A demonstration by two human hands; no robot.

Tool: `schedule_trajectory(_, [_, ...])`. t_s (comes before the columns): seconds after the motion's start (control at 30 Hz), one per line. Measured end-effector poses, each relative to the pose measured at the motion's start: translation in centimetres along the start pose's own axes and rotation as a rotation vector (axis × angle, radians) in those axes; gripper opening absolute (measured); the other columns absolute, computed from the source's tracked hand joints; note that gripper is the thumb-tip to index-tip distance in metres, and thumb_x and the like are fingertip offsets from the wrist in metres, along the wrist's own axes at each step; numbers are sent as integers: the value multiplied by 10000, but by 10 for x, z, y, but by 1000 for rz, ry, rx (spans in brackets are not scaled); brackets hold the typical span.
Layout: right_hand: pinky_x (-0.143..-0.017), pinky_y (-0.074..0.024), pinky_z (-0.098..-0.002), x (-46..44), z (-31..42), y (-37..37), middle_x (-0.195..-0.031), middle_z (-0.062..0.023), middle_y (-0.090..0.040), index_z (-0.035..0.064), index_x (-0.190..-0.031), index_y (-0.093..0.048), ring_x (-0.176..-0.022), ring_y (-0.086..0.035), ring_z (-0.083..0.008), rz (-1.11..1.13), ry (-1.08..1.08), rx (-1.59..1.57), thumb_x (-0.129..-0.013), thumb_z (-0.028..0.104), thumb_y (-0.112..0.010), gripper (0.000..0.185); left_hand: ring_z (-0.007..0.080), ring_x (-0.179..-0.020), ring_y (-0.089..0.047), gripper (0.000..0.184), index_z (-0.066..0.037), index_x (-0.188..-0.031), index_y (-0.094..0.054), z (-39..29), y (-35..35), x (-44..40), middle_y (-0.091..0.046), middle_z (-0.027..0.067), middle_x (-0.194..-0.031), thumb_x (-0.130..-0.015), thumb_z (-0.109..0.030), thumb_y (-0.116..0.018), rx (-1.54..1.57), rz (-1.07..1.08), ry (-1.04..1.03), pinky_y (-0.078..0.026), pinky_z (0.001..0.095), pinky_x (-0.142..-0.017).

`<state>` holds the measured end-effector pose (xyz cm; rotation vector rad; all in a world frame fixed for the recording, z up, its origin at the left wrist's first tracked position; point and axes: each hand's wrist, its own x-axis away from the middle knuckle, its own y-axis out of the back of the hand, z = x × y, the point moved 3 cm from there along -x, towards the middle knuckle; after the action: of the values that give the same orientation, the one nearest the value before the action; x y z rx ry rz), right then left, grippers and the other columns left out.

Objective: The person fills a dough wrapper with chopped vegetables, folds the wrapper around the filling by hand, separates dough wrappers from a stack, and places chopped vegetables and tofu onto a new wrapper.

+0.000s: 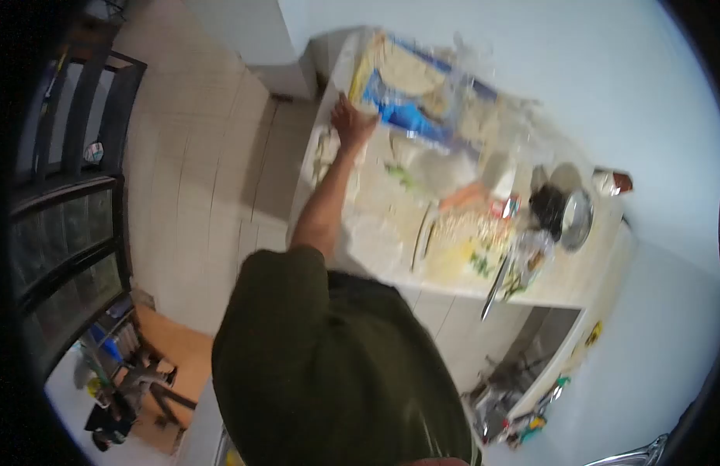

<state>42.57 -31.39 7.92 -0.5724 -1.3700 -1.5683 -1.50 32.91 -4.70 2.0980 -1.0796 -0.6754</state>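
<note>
Grip looks spread wide on your left hand [354, 126], up at the blue plastic [410, 116], which probably sits under that pale stuff [406, 71] to spare the counter [387, 206].

Left hand [353, 126] and blue plastic [406, 116], both blurry.

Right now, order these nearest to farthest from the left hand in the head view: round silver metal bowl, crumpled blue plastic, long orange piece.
1. Crumpled blue plastic: beside the left hand, thumb side.
2. Long orange piece: around the pale counter's middle.
3. Round silver metal bowl: toward the counter's right end.
</note>
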Motion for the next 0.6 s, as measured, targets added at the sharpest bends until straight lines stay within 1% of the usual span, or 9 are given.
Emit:
schedule_trajectory(0.07, [-743, -511, -392, 2, -1, -1, -1076, -95, -678, 56, -1247, -593, -897, -646, -200, -18, 68, 22, -985, 474, -592, 493, 471, -1301, -437, 1254, 36, -1518, -255, -3, 26, 0, -459, 284, -1420, -628, -607, -862, 3, 142, 47, -339, 596, -1084])
schedule_trajectory(0.17, [-736, -511, -386, -3, 15, -3, -1063, -90, -678, 56, -1243, -596, -886, -643, -194, -78, 264, 61, -985, 473, -593, 490, 443, -1298, -456, 934, 16, -1434, -387, -4, 78, 32, -504, 268, -1363, -734, -383, -859, 167, 57, -288, -375, 535, -1068])
schedule_trajectory(0.27, [-669, -510, -335, -24, 48, 4, -994, -60, -659, 62, -1200, -628, -824, -615, -151, 80, -8, 118, -984, 428, -604, 426, 412, -1254, -506, 697, -16, -1380, -467, 0, 126, 104, -550, 227, -1315, -808, -227, -805, 222, 183, -495, -398, 493, -1061])
schedule_trajectory(0.3, [-619, -502, -287, -25, 60, 4, -968, -50, -659, 64, -1164, -649, -796, -619, -132, 34, -33, 10, -973, 370, -631, 361, 377, -1224, -542, 570, -44, -1341, -517, -1, 143, 129, -590, 186, -1280, -842, -170, -761, 325, 277, -506, -407, 471, -1065])
schedule_trajectory(0.33, [-623, -510, -292, -52, 49, 12, -919, -41, -664, 75, -1157, -654, -752, -621, -131, 84, 88, 76, -961, 322, -657, 315, 362, -1227, -547, 535, -58, -1318, -546, 4, 151, 159, -602, 170, -1279, -836, -157, -756, 318, 320, -472, -400, 470, -1077])
schedule_trajectory(0.4, [-657, -517, -333, -97, 43, 20, -835, -75, -669, 0, -1117, -655, -720, -635, -153, 20, 257, 173, -964, 287, -662, 326, 354, -1262, -527, 467, -66, -1290, -587, 9, 177, 213, -584, 168, -1323, -852, -150, -725, 333, 424, -544, -390, 464, -1091])
schedule_trajectory(0.47, [-673, -519, -362, -114, 95, 22, -842, -128, -696, -46, -1111, -640, -756, -664, -195, -162, 567, 411, -968, 281, -630, 357, 375, -1379, -414, 541, -70, -1370, -553, 27, 172, 264, -486, 181, -1450, -879, -242, -701, 161, 574, -572, -313, 505, -1156])
schedule_trajectory(0.53, [-787, -531, -449, -86, 188, -6, -961, -239, -698, -48, -1116, -627, -898, -684, -374, -205, 575, 337, -976, 241, -584, 324, 398, -1456, -305, 669, -80, -1464, -464, 34, 168, 299, -371, 197, -1549, -888, -331, -693, -30, 685, -637, -242, 538, -1194])
schedule_trajectory(0.6, [-825, -548, -452, -98, 235, -47, -1083, -233, -680, 11, -1219, -599, -950, -676, -408, -155, 993, 447, -954, 177, -612, 313, 415, -1502, -213, 790, -92, -1536, -371, 31, 171, 321, -268, 208, -1613, -890, -424, -683, -195, 786, -658, -181, 565, -1216])
